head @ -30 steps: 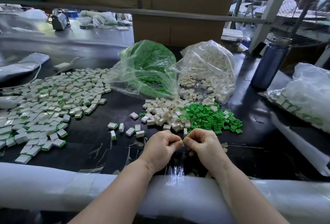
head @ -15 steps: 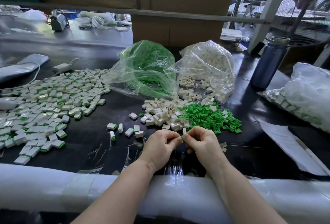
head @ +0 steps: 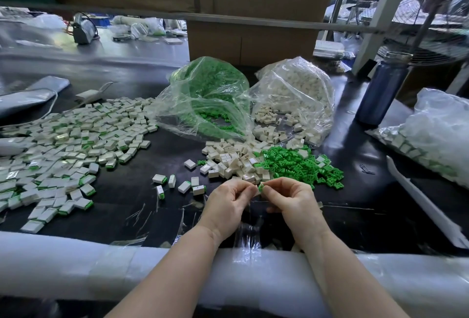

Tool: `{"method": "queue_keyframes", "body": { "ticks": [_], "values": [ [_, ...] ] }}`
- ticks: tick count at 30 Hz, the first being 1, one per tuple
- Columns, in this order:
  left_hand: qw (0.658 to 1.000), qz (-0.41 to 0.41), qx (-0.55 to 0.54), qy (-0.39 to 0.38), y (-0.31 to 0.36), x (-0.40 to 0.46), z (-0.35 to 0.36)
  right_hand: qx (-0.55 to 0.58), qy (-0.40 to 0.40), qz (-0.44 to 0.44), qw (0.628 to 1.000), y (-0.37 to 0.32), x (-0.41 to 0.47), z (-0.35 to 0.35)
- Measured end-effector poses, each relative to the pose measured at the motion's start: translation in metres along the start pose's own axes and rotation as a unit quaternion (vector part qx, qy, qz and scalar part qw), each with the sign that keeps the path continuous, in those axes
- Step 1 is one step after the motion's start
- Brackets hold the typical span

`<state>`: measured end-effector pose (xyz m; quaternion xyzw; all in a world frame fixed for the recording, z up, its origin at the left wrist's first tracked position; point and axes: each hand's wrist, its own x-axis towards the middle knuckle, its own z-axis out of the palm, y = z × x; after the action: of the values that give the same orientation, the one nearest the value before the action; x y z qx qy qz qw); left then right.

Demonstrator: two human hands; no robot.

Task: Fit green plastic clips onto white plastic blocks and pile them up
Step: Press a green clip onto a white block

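My left hand [head: 229,202] and my right hand [head: 291,201] meet fingertip to fingertip near the table's front. My right hand pinches a green clip [head: 261,187]. My left hand's fingers curl round a white block that is almost wholly hidden. Just beyond the hands lie a loose heap of white blocks [head: 233,158] and a heap of green clips [head: 299,165]. A wide pile of finished blocks with green clips [head: 63,145] covers the table's left side. A few finished pieces [head: 177,184] lie apart near my left hand.
A clear bag of green clips [head: 210,97] and a clear bag of white blocks [head: 297,94] lie open behind the heaps. A dark blue bottle [head: 380,89] stands at the right. Another bag of finished pieces [head: 431,140] sits far right. A padded white edge [head: 76,267] lines the table front.
Both hands stay together at the same spot. The green clip between the fingertips shows more plainly now. The view has shifted slightly.
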<state>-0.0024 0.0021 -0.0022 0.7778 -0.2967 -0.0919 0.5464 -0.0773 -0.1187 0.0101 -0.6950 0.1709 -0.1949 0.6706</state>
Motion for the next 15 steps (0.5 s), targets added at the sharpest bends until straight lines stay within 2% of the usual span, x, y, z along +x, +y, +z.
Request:
{"method": "queue_keyframes", "body": {
  "ticks": [8,15],
  "values": [
    [0.999,-0.033,-0.02,-0.038,0.0011,-0.0001,-0.0012,-0.058,-0.007,-0.005,0.998,0.0021,0.001,0.0022],
    [0.997,-0.028,0.041,-0.053,0.0014,-0.0035,-0.0011,-0.12,-0.022,-0.009,0.993,0.0027,0.001,0.0015]
  ]
}}
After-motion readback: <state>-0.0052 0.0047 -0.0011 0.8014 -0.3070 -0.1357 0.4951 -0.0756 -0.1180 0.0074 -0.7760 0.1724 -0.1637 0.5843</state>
